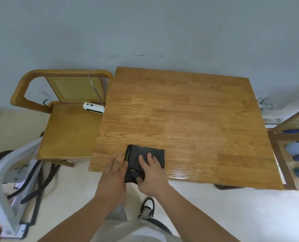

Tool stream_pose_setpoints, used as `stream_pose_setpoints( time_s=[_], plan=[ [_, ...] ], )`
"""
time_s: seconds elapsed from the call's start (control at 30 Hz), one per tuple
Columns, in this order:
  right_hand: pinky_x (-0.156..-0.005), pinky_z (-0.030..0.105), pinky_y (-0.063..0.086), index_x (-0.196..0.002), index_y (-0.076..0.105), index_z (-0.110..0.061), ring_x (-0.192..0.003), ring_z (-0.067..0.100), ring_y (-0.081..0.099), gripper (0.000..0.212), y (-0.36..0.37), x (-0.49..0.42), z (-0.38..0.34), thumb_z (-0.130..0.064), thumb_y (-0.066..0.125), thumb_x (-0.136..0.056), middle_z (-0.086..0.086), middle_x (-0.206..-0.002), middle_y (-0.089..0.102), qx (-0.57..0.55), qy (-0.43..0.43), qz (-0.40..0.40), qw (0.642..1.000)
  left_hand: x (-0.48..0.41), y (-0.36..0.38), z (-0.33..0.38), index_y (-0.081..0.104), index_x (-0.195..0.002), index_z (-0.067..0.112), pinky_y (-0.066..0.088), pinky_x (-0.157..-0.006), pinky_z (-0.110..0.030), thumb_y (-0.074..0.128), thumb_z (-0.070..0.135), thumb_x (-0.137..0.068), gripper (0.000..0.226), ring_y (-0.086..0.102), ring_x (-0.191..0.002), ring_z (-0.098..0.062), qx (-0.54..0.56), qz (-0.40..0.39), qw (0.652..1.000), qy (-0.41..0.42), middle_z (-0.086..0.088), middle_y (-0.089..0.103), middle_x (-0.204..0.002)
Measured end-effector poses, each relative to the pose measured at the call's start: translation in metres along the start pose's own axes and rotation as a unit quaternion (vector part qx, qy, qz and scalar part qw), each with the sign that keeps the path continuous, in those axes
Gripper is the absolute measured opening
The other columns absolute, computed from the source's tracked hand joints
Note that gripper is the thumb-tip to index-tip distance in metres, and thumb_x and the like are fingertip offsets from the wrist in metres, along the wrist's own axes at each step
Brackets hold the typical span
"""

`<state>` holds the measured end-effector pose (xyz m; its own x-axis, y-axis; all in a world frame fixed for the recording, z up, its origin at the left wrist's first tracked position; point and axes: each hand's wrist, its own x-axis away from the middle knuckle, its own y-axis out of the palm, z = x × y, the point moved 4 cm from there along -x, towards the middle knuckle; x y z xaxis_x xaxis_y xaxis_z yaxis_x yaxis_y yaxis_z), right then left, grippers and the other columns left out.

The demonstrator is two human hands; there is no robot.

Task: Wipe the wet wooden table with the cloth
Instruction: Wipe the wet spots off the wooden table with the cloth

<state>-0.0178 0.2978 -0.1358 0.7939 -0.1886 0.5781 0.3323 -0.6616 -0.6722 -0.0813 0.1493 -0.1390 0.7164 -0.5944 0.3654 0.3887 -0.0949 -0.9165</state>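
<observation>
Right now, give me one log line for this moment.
cloth: folded, table near edge | left hand: touches cloth's left side | right hand: fingers flat on cloth

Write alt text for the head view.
The left hand and right hand rest on a folded dark cloth at the near edge of a wooden table. A chair with a white device on its seat stands to the left.
</observation>
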Motion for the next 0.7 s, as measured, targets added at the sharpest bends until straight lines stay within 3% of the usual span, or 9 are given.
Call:
stream_pose_setpoints(
  time_s=[0.07,0.13,0.17,0.27,0.37,0.47,0.53,0.6,0.7],
  plan=[
    [-0.119,0.037,0.036,-0.164,0.025,-0.024,-0.154,0.023,0.030,0.067,-0.026,0.010,0.017,-0.029,0.053,-0.103,0.004,-0.170,0.027,-0.105,-0.005,0.086,0.991,-0.013,0.004,0.015,0.030,-0.159,0.020,0.023,-0.125,-0.046,0.056,0.022,-0.095,0.069,0.000,-0.157,-0.032,-0.017,0.011,0.999,0.036,-0.012,0.000,-0.171],
    [-0.109,0.032,0.045,-0.157,0.042,-0.020,-0.140,0.021,0.050,0.054,-0.047,0.017,0.036,-0.025,0.052,-0.104,0.001,-0.157,0.050,-0.122,0.031,0.141,0.982,-0.024,0.004,0.036,0.037,-0.157,0.020,0.029,-0.122,-0.049,0.054,0.027,-0.099,0.060,0.010,-0.157,-0.032,0.020,0.015,0.996,0.080,-0.012,0.008,-0.170],
    [-0.105,0.032,0.047,-0.153,0.048,-0.019,-0.134,0.022,0.055,0.049,-0.053,0.019,0.044,-0.024,0.051,-0.104,0.001,-0.151,0.056,-0.116,0.050,0.150,0.981,-0.028,0.005,0.047,0.034,-0.158,0.022,0.026,-0.123,-0.050,0.049,0.032,-0.103,0.058,0.009,-0.157,-0.033,0.030,0.001,0.995,0.094,-0.011,0.007,-0.170],
    [-0.094,0.032,0.052,-0.140,0.060,-0.019,-0.119,0.024,0.064,0.038,-0.059,0.019,0.051,-0.019,0.050,-0.103,0.003,-0.134,0.068,-0.141,0.071,0.134,0.978,-0.037,0.019,0.069,0.005,-0.162,0.037,0.003,-0.126,-0.054,0.027,0.050,-0.107,0.060,-0.015,-0.155,-0.040,0.020,-0.062,0.996,0.068,-0.014,-0.017,-0.169],
    [-0.097,0.028,0.046,-0.141,0.059,-0.016,-0.124,0.024,0.060,0.040,-0.055,0.011,0.044,-0.020,0.052,-0.102,0.005,-0.138,0.064,-0.111,0.081,0.111,0.984,-0.041,0.028,0.077,-0.011,-0.159,0.041,-0.006,-0.122,-0.061,0.019,0.059,-0.105,0.065,-0.028,-0.149,-0.045,-0.008,-0.071,0.996,0.052,-0.021,-0.034,-0.160],
    [-0.109,0.035,0.045,-0.148,0.053,-0.016,-0.136,0.026,0.048,0.050,-0.048,-0.009,0.029,-0.026,0.058,-0.099,0.004,-0.149,0.051,-0.054,0.074,0.123,0.988,-0.035,0.031,0.057,-0.016,-0.159,0.038,-0.009,-0.123,-0.058,0.017,0.059,-0.105,0.066,-0.034,-0.147,-0.043,-0.029,-0.050,0.996,0.065,-0.025,-0.039,-0.157],
    [-0.108,0.040,0.047,-0.144,0.056,-0.017,-0.138,0.029,0.044,0.049,-0.044,-0.027,0.012,-0.027,0.061,-0.095,0.004,-0.149,0.048,-0.027,0.050,0.128,0.990,-0.031,0.034,0.027,-0.014,-0.159,0.038,-0.011,-0.123,-0.056,0.016,0.058,-0.106,0.064,-0.033,-0.147,-0.042,-0.019,-0.019,0.998,0.054,-0.026,-0.036,-0.158],
    [-0.112,0.042,0.044,-0.143,0.056,-0.020,-0.144,0.031,0.037,0.048,-0.040,-0.046,-0.009,-0.029,0.061,-0.095,0.005,-0.154,0.043,-0.003,0.030,0.117,0.993,-0.027,0.030,-0.013,-0.001,-0.161,0.039,-0.004,-0.124,-0.056,0.014,0.057,-0.105,0.061,-0.023,-0.152,-0.042,-0.002,0.026,1.000,0.013,-0.026,-0.023,-0.163],
    [-0.118,0.044,0.037,-0.150,0.050,-0.028,-0.154,0.029,0.022,0.053,-0.035,-0.071,-0.046,-0.031,0.058,-0.097,0.005,-0.166,0.028,0.035,-0.004,0.087,0.996,-0.016,0.025,-0.073,0.004,-0.161,0.038,0.006,-0.125,-0.055,0.006,0.056,-0.101,0.063,-0.011,-0.155,-0.042,-0.004,0.008,0.999,-0.054,-0.025,-0.014,-0.166]
  ],
)
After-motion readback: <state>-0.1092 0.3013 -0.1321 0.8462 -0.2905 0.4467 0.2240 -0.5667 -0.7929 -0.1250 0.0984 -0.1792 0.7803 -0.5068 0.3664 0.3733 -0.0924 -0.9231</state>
